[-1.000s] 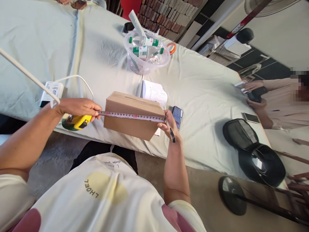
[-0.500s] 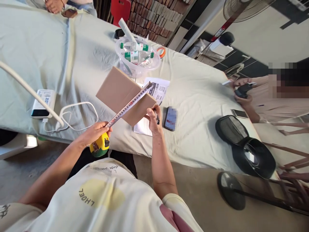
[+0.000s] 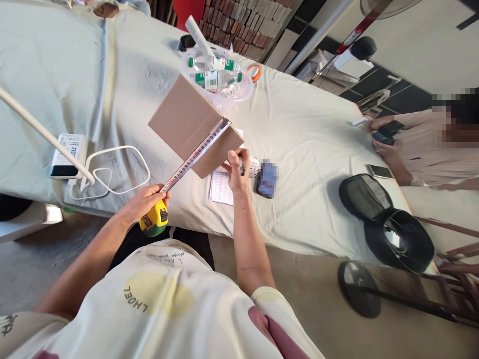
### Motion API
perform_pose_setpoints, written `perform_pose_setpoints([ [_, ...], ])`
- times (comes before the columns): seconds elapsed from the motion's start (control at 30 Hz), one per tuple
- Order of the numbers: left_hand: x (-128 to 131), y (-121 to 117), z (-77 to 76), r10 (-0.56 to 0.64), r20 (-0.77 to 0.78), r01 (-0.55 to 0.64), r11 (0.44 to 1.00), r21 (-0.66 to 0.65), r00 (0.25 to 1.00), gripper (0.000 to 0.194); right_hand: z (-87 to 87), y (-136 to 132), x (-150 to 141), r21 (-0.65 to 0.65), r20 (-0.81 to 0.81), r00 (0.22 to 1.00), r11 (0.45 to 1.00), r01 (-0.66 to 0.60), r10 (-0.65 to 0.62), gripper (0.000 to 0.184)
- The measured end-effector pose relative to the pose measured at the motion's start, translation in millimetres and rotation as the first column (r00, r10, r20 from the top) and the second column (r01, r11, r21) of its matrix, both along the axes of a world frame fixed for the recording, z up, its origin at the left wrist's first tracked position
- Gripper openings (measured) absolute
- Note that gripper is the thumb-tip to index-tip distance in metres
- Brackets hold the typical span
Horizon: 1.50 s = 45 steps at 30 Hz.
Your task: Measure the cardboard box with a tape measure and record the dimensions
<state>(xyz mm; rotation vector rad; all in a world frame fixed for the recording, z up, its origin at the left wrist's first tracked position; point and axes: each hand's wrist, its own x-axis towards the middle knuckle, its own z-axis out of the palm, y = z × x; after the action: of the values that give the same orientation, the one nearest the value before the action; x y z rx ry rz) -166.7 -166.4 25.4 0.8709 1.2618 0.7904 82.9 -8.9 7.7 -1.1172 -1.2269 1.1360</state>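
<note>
White measuring tape (image 3: 192,157) slanting rightward, left hand (image 3: 144,203) pinching it, right hand (image 3: 236,174) holding pen (image 3: 243,170)

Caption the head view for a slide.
Left hand holds a tape measure, its blade along a cardboard box; right hand, gripping a pen, at its corner.

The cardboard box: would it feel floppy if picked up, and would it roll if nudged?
The cardboard box is probably fairly stiff, given its flat faces and straight edges. Its squared corners suggest it would slide or tip rather than roll. Plain cardboard hints at a light shell, though its inside is hidden.
</note>
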Motion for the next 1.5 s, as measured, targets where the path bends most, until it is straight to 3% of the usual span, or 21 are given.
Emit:
perform_pose_setpoints([
  [0.17,-1,-4,0.9,0.047,0.069,-0.043,0.997,-0.064,0.997,0.025,-27.5,8,-27,0.140,0.260,0.953,0.971,-0.195,0.154,0.066],
  [0.27,1,-7,3.9,0.052,0.042,-0.048,0.995,-0.087,0.998,0.023,-26.6,-2,-26,0.123,0.355,0.911,0.956,-0.266,0.208,0.069],
  [0.37,4,-10,10.0,0.052,0.009,-0.051,0.993,-0.106,0.999,0.021,-12.8,-14,3,0.120,0.326,0.937,0.978,-0.173,0.126,0.054],
  [0.43,7,-9,13.3,0.014,0.014,-0.012,0.991,-0.130,1.000,0.023,-6.5,-19,35,0.151,0.309,0.951,0.988,-0.026,-0.022,0.046],
  [0.5,13,-4,13.6,-0.026,0.042,0.033,0.987,-0.158,0.999,0.024,-8.6,-22,69,0.170,0.364,0.912,0.976,0.135,-0.190,0.043],
  [0.6,28,10,7.9,-0.029,0.133,0.050,0.986,-0.159,0.991,0.028,-27.1,-26,109,0.091,0.513,0.817,0.963,0.255,-0.264,0.042],
  [0.77,64,48,-9.0,-0.004,0.236,0.035,0.992,-0.125,0.972,0.031,-62.5,-35,126,0.048,0.609,0.769,0.977,0.208,-0.194,0.040],
  [0.93,94,87,-27.6,0.044,0.261,-0.005,0.989,-0.148,0.964,0.022,-66.6,-39,121,0.043,0.565,0.809,0.984,0.171,-0.165,0.041],
  [1.07,105,106,-32.7,0.055,0.271,-0.005,0.983,-0.181,0.961,0.019,-57.9,-34,123,-0.078,0.363,0.909,0.965,0.249,-0.205,0.046],
  [1.17,106,112,-26.2,0.037,0.271,0.001,0.990,-0.138,0.962,0.020,-52.7,-20,130,-0.178,0.108,0.972,0.958,0.225,-0.209,0.050],
  [1.27,107,120,-14.8,0.024,0.261,-0.008,0.998,-0.063,0.965,0.019,-50.9,6,138,-0.179,-0.042,0.976,0.963,0.204,-0.215,0.055],
  [1.5,120,142,2.0,0.102,0.282,-0.130,0.988,0.083,0.954,0.017,-50.6,66,133,-0.052,-0.057,0.994,0.995,0.089,-0.092,0.063],
])
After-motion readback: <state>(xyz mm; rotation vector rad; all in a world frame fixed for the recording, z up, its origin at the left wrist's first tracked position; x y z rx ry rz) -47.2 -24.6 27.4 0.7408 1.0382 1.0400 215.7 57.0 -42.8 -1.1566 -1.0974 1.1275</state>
